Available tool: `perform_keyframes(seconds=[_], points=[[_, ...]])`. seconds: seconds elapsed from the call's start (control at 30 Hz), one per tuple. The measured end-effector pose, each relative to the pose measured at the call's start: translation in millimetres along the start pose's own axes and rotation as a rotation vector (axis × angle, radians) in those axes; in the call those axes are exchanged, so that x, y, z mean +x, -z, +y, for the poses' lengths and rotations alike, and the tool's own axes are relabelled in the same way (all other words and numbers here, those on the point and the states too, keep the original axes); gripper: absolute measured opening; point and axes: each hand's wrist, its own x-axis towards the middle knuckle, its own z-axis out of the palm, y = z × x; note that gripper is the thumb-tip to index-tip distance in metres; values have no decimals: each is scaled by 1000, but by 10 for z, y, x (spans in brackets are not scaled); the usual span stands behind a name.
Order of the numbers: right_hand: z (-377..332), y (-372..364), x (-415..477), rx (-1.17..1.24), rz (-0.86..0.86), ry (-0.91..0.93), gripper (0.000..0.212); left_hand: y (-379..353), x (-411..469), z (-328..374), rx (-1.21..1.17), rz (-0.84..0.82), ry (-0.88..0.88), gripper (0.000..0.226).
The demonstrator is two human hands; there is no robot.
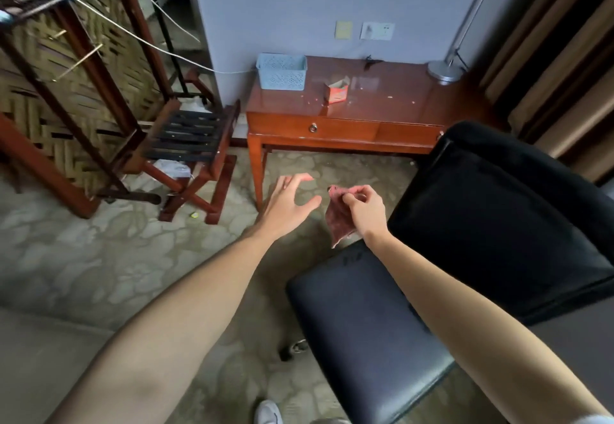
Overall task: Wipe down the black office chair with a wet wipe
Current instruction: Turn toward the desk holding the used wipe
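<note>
The black office chair (372, 324) stands at the lower right, its padded seat toward me and its backrest (505, 221) rising to the right. My right hand (363, 209) pinches a thin, reddish-looking wet wipe (339, 221) that hangs in the air just beyond the seat's far edge. My left hand (289, 199) hovers a little to the left of the wipe, fingers spread and loosely curved, holding nothing and not touching the wipe or the chair.
A wooden desk (382, 108) stands against the wall ahead, bearing a light-blue basket (282, 71), a small red packet (337, 91) and a lamp base (445, 69). A wooden luggage rack (196, 157) and a woven screen (66, 74) stand left. Curtains hang right. Patterned carpet underfoot.
</note>
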Motion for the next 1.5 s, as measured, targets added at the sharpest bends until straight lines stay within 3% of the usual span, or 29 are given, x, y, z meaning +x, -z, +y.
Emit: perform_keyframes(seconds=[0.13, 0.3, 0.57, 1.03, 1.17, 1.5], points=[[-169, -544, 261, -13, -2, 2, 14, 391, 296, -383, -15, 29, 22, 40], [-361, -1030, 632, -57, -6, 93, 5, 716, 750, -738, -19, 65, 43, 43], [-616, -1688, 1680, -90, -11, 102, 11, 972, 1882, -1134, 45, 79, 8, 40], [-1029, -2748, 3717, -165, 13, -21, 12, 1534, 4135, -1816, 126, 36, 13, 53], [-1080, -3143, 4214, -152, 60, -91, 12, 1686, 4710, -2177, 173, 19, 13, 45], [-1253, -4030, 5376, -93, 194, -238, 13, 2031, 6196, -3030, 206, -185, -13, 48]])
